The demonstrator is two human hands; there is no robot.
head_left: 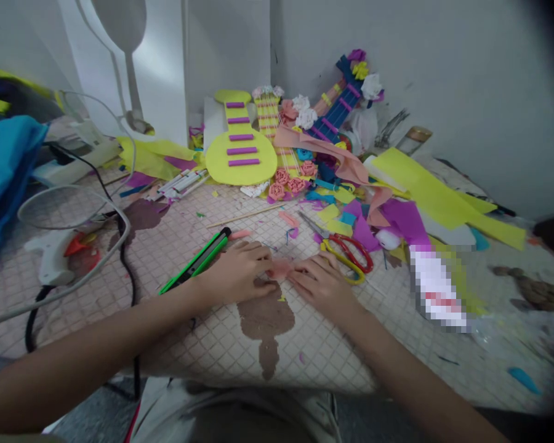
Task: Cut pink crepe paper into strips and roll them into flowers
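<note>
Left hand and right hand seemingly pinch a pink scrap lying between their fingertips.

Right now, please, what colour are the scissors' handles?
Red and yellow handles, head view.

Your left hand and right hand lie side by side on the mat in front of you, with a small paper piece between their fingertips, touching both. The cutter lies just left of your left hand, and the scissors just behind your right. A thin stick lies behind both hands. Farther back, the paper guitar leans against the wall, with the paper roses in front of it to the right. The heap of paper scraps spreads out on your right. The glue gun sits far to your left.
</note>
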